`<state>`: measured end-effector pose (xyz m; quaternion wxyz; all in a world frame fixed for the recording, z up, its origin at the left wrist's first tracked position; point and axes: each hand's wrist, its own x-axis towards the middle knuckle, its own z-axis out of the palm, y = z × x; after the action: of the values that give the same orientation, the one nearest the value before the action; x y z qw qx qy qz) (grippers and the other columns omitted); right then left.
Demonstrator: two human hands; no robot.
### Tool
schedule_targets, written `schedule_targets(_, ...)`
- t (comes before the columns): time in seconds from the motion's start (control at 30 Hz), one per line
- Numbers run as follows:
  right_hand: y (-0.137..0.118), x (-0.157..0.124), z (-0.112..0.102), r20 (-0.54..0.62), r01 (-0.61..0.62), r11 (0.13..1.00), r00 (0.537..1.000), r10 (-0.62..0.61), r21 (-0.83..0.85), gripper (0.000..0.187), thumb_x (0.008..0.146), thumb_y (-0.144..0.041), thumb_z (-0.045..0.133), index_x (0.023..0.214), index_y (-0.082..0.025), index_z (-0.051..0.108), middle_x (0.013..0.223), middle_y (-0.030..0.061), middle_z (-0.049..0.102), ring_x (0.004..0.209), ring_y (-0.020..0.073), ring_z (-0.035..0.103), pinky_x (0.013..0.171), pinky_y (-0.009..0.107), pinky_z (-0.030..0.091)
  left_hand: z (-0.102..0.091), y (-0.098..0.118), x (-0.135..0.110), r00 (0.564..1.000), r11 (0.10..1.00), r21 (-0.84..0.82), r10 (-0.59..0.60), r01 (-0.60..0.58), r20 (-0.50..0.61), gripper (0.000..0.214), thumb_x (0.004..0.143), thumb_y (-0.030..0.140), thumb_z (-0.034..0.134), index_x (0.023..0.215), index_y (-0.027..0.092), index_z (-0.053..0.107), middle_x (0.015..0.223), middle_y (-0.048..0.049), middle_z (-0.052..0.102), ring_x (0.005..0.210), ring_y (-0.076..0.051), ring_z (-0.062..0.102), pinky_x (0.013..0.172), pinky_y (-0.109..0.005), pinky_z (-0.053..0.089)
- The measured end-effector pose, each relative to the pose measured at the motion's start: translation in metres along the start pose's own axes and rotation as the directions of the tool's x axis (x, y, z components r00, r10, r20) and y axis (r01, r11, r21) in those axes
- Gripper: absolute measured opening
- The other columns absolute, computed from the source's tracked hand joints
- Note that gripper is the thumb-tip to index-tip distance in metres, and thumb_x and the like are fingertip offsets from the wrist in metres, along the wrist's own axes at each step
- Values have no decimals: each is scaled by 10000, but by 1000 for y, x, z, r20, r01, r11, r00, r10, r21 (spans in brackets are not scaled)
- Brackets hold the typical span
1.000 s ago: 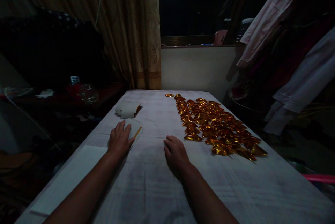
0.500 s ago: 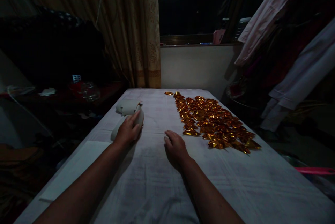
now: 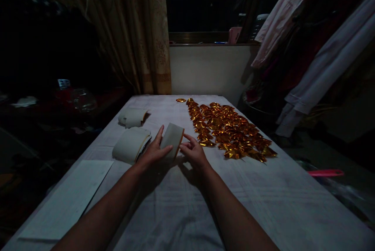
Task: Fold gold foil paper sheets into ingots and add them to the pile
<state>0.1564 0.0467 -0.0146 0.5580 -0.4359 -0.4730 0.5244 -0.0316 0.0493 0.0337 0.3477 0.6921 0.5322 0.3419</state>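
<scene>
Both my hands hold a single pale paper sheet (image 3: 173,137) just above the white cloth-covered table (image 3: 181,204). My left hand (image 3: 154,151) grips its left side, thumb and fingers around it. My right hand (image 3: 193,152) pinches its right edge, where a thin gold rim shows. To the left lies a curved stack of pale sheets (image 3: 131,145). A second, smaller curled stack (image 3: 132,117) sits farther back. A large spread of folded gold foil pieces (image 3: 227,131) lies to the right of my hands.
A flat white sheet (image 3: 67,198) rests at the table's near left edge. A curtain (image 3: 137,32) and a dark window are behind. Clothes (image 3: 316,59) hang on the right. A dark side table with a glass jar (image 3: 83,100) stands at the left.
My left hand lifted one sheet off the stack and carried it right to the middle. My right hand rose from the cloth and took hold of the sheet's other edge.
</scene>
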Motion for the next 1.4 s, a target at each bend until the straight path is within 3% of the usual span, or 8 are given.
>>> schedule_targets(0.33, 6, -3, -5, -66, 89, 911, 990, -126, -404, 496, 779, -305, 588, 1257, -177, 625, 833, 9, 713, 735, 176, 661, 765, 342, 550, 6, -21, -11, 976, 879, 445, -90, 172, -199, 909, 812, 327, 657, 1589, 158, 216, 1492, -201, 454, 1339, -331, 518, 1093, -421, 429)
schedule_targets(0.4, 3, -11, 0, 38, 201, 850, 977, -209, -486, 467, 778, -285, 626, 1236, -202, 649, 1081, 69, 731, 955, 211, 676, 920, 388, 522, 7, -22, -15, 971, 839, 524, -23, 149, -238, 882, 823, 311, 653, 1583, 164, 230, 1515, -204, 393, 1336, -330, 518, 1100, -425, 425)
schedule_targets(0.47, 0, -20, 8, 271, 418, 674, 908, -319, -609, 498, 787, -280, 665, 1279, -211, 633, 1329, 117, 646, 1231, 253, 582, 1065, 434, 434, 6, -22, -18, 971, 808, 577, 25, 119, -237, 828, 835, 302, 650, 1568, 191, 279, 1540, -186, 347, 1349, -327, 505, 1111, -425, 415)
schedule_targets(0.6, 0, -37, 24, 555, 606, 426, 793, -253, -672, 629, 767, -338, 763, 1358, -236, 573, 1448, 135, 554, 1365, 297, 467, 1112, 485, 363, 2, -22, -19, 978, 769, 622, -15, 145, -209, 561, 884, 309, 591, 1429, 198, 518, 1547, -154, 367, 1370, -319, 487, 1130, -396, 396)
schedule_targets(0.9, -5, -36, 28, 540, 584, 313, 811, -224, -749, 214, 847, -238, 718, 1061, -241, 720, 1192, 76, 705, 1133, 241, 629, 989, 383, 446, -2, -36, -7, 979, 781, 605, -37, 153, -200, 443, 930, 225, 471, 1337, 110, 604, 1459, -176, 527, 1354, -285, 513, 1154, -390, 389)
schedule_targets(1.07, -12, -28, 16, 527, 588, 313, 808, -263, -745, 123, 892, -186, 659, 976, -228, 737, 1157, 66, 729, 1075, 207, 665, 937, 321, 467, 3, -35, -12, 980, 804, 584, 8, 111, -197, 490, 905, 245, 527, 1381, 135, 573, 1572, -162, 395, 1414, -291, 448, 1173, -407, 375)
schedule_targets(1.2, -23, -25, 4, 505, 548, 281, 836, -215, -788, 127, 912, -174, 624, 938, -234, 733, 1035, 54, 753, 992, 197, 686, 880, 285, 477, 7, -27, -32, 987, 798, 596, 150, -88, -55, 502, 887, 383, 615, 1346, 180, 612, 1593, -138, 378, 1463, -326, 364, 1193, -484, 330)
schedule_targets(1.4, -28, -26, -2, 474, 505, 281, 863, -173, -816, 137, 937, -186, 591, 932, -220, 723, 985, 60, 751, 953, 196, 682, 846, 273, 457, 7, -17, -54, 961, 743, 619, 268, -252, 70, 431, 896, 358, 634, 1303, 218, 633, 1358, -119, 648, 1247, -282, 601, 1105, -451, 416)
